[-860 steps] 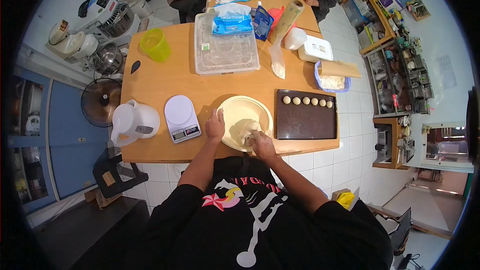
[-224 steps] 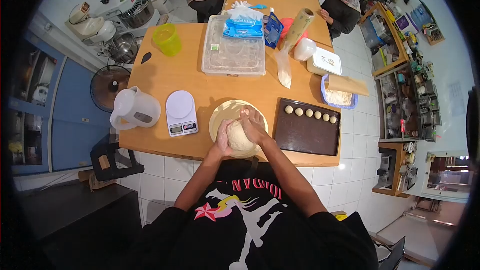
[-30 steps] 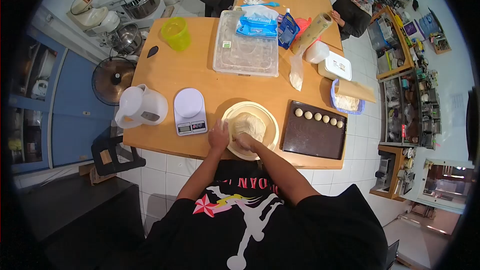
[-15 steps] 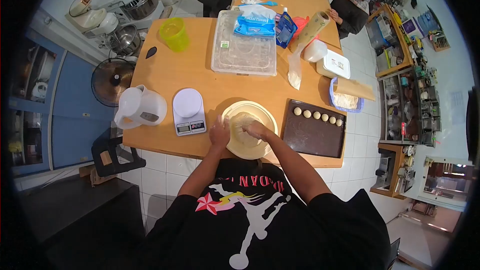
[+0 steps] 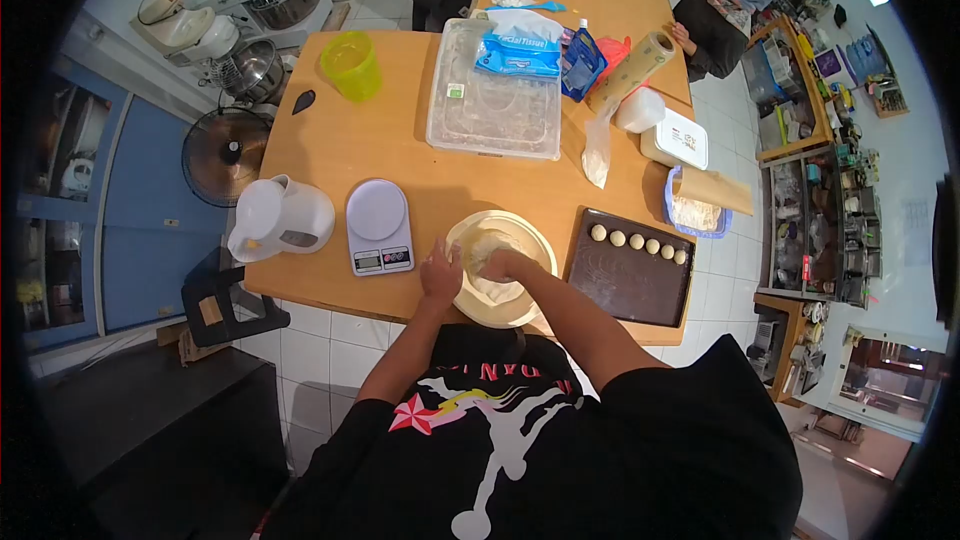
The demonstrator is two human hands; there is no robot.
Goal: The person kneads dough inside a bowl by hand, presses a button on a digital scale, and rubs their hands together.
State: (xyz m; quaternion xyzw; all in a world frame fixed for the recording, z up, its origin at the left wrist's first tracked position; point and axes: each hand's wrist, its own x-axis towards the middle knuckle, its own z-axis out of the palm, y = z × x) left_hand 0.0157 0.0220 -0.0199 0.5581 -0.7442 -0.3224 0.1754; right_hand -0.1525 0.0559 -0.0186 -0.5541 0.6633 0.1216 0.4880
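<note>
A cream-coloured round bowl [image 5: 540, 242] sits near the table's front edge, holding pale, floury dough [image 5: 490, 243]. My left hand [image 5: 440, 270] grips the bowl's left rim. Down inside the bowl, my right hand [image 5: 508, 266] is closed and pressed into the dough; its fingertips are hidden. Left of the bowl stands a white kitchen scale [image 5: 378, 212] with nothing on its round plate. To the right lies a dark baking tray [image 5: 625, 285] with a row of several small dough balls [image 5: 637, 241] along its far side.
A white electric kettle [image 5: 285, 218] stands at the table's left. Behind the bowl are a lidded clear plastic box [image 5: 490, 120], a tissue pack [image 5: 518, 53], and a yellow-green container [image 5: 350, 67]. A blue basket of flour [image 5: 695, 215] is at right. Two people sit by the far table.
My right hand has pushed deeper into the bowl, its fingers now closed down in the dough. My left hand stays at the rim. The camera view has shifted slightly.
</note>
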